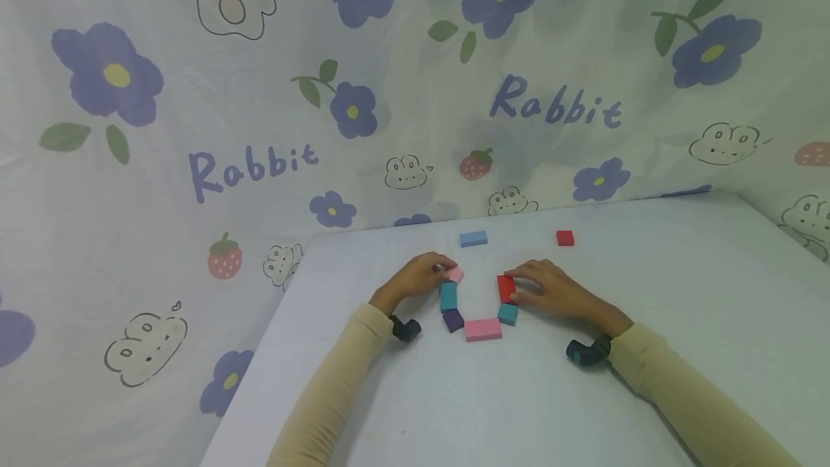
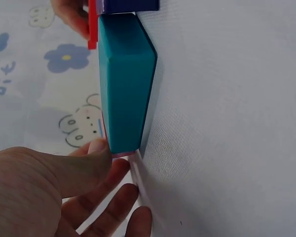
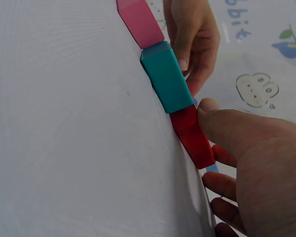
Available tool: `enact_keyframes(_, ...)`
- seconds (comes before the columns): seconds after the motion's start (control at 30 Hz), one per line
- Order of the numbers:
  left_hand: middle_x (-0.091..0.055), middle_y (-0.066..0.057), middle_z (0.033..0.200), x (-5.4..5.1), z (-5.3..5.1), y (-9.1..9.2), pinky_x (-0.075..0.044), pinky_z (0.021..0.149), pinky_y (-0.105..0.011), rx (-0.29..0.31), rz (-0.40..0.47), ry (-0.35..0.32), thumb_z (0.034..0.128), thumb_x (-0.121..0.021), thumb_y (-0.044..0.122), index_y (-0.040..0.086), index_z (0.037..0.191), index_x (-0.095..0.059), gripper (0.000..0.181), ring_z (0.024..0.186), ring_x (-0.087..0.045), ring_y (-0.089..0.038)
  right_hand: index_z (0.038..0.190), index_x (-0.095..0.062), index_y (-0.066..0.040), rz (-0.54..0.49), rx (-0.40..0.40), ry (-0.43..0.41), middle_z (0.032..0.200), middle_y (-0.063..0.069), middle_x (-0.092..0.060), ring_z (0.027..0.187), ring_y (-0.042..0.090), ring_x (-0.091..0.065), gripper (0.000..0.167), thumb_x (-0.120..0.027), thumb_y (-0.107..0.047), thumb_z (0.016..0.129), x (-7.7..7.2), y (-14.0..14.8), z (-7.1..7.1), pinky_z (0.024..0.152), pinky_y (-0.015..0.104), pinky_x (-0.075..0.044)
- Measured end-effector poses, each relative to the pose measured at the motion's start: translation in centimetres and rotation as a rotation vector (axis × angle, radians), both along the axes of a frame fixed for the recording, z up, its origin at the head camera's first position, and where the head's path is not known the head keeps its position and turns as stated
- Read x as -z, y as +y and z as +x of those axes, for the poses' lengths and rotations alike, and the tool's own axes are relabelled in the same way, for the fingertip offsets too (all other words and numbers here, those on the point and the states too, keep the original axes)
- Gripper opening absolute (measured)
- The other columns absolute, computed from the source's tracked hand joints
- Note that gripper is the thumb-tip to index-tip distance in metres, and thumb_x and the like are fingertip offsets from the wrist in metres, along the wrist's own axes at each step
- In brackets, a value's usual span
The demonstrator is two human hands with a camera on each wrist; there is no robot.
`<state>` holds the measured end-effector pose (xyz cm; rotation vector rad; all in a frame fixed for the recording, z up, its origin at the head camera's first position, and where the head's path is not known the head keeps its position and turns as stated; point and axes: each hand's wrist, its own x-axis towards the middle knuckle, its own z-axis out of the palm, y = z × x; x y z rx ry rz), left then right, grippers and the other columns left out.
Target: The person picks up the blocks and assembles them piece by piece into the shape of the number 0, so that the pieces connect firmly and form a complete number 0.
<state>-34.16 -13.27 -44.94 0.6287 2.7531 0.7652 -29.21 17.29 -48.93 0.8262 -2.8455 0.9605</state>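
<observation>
Several coloured blocks stand in a U on the white table. At its upper left end, my left hand (image 1: 421, 274) pinches a small pink block (image 1: 457, 275) between thumb and fingers. That block is mostly hidden behind a teal block (image 2: 128, 94) in the left wrist view. Across the U, my right hand (image 1: 551, 290) grips a red rectangular block (image 1: 506, 288), index finger at its far end and thumb near its close end. The red block (image 3: 193, 140) touches a smaller teal block (image 3: 166, 79). A purple block (image 1: 453, 320) and a long pink block (image 1: 483, 329) form the curve.
Behind the U lie a light blue block (image 1: 473, 238) and a small red block (image 1: 565, 238), apart from the others. A printed cloth (image 1: 415, 128) hangs along the table's back edge. Each wrist carries a dark camera mount (image 1: 588, 352).
</observation>
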Motion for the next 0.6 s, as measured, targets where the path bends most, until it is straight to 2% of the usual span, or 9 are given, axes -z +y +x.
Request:
enact_keyframes(0.3, -0.064, -0.006, 0.131, -0.2, 0.4, -0.1, -0.048, 0.106, -0.043, -0.023, 0.012, -0.011, 0.1019, -0.057, 0.016, 0.016, 0.137, -0.060, 0.035, 0.119, -0.059, -0.024, 0.138, -0.060, -0.017, -0.006, 0.004, -0.008, 0.135, 0.006, -0.061, 0.129, 0.031, -0.050, 0.056, -0.074, -0.040, 0.089, 0.0, -0.1, 0.1, 0.101, 0.058, -0.048)
enact_keyframes(0.43, -0.062, -0.006, 0.132, -0.1, 0.9, -0.6, -0.048, 0.105, -0.045, -0.026, 0.034, -0.018, 0.1024, -0.056, 0.024, 0.018, 0.140, -0.057, 0.038, 0.120, -0.058, -0.024, 0.139, -0.059, -0.018, -0.004, 0.005, -0.008, 0.136, 0.006, -0.061, 0.129, 0.030, -0.049, 0.056, -0.073, -0.041, 0.089, 0.0, -0.1, 0.1, 0.102, 0.058, -0.048)
enact_keyframes(0.6, -0.058, -0.009, 0.140, 0.3, 1.7, -1.7, -0.042, 0.112, -0.048, 0.043, 0.075, -0.012, 0.0988, -0.063, 0.031, 0.016, 0.143, -0.054, 0.047, 0.132, -0.052, -0.028, 0.140, -0.058, -0.019, 0.006, 0.009, -0.013, 0.137, 0.006, -0.060, 0.130, 0.030, -0.048, 0.057, -0.072, -0.043, 0.090, 0.1, 0.1, 0.0, 0.102, 0.058, -0.048)
